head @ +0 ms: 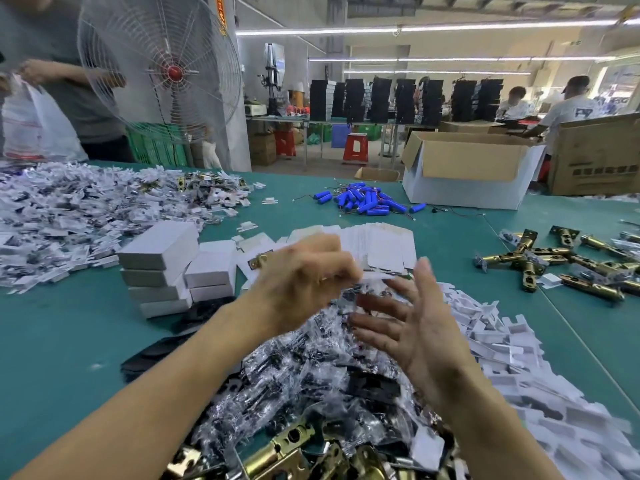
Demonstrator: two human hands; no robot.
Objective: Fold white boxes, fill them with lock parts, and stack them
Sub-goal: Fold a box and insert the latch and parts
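Head view: my left hand [304, 282] fingers pinch what looks like a flat white cardboard box blank [375, 277]; right hand [412, 327] fingers splayed empty; blank may slip.

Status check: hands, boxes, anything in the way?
Left hand pinching a small clear packet; right hand open beside it. Folded white boxes stacked at left, flat blanks behind. Bagged parts pile crowds the work spot.

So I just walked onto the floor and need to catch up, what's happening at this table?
A person is packing lock parts. The left hand pinches something small and white, blurred, above a heap of clear part bags; the right hand is open beside it. Folded white boxes are stacked at left, flat box blanks behind, brass latches at right.
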